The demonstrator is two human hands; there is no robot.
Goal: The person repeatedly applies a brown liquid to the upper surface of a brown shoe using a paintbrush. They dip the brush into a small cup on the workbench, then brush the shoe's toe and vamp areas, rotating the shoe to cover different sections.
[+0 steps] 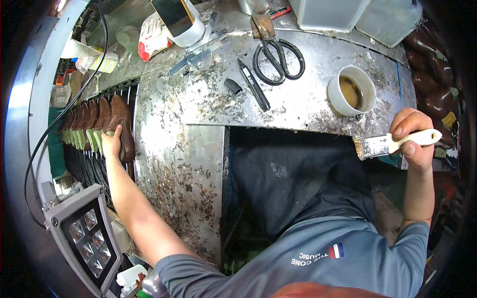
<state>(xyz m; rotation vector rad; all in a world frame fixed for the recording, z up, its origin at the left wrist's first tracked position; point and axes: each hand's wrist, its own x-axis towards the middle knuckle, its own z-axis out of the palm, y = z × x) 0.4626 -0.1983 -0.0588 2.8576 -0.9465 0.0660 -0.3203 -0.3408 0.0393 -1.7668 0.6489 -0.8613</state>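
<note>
At the left, my left hand (112, 143) is closed on the nearest brown shoe (119, 110) of a row on a rack. Its thumb lies against the shoe's side, and some of its fingers are hidden. My right hand (415, 138) pinches the pale handle of a flat paintbrush (376, 147) off the table's right edge. The brush's bristles point left and its metal band is stained. Just beyond the brush stands a white tub (338, 102) with brownish liquid in it.
On the stained metal table (171, 164) lie black-handled scissors (278, 62), a black marker (253, 85) and its cap (232, 86). Plastic containers (325, 15) stand at the back. A lamp (82, 238) and a hanging black cable (59, 116) are at the left. Dark brown glossy shapes (430, 69) are piled at the right.
</note>
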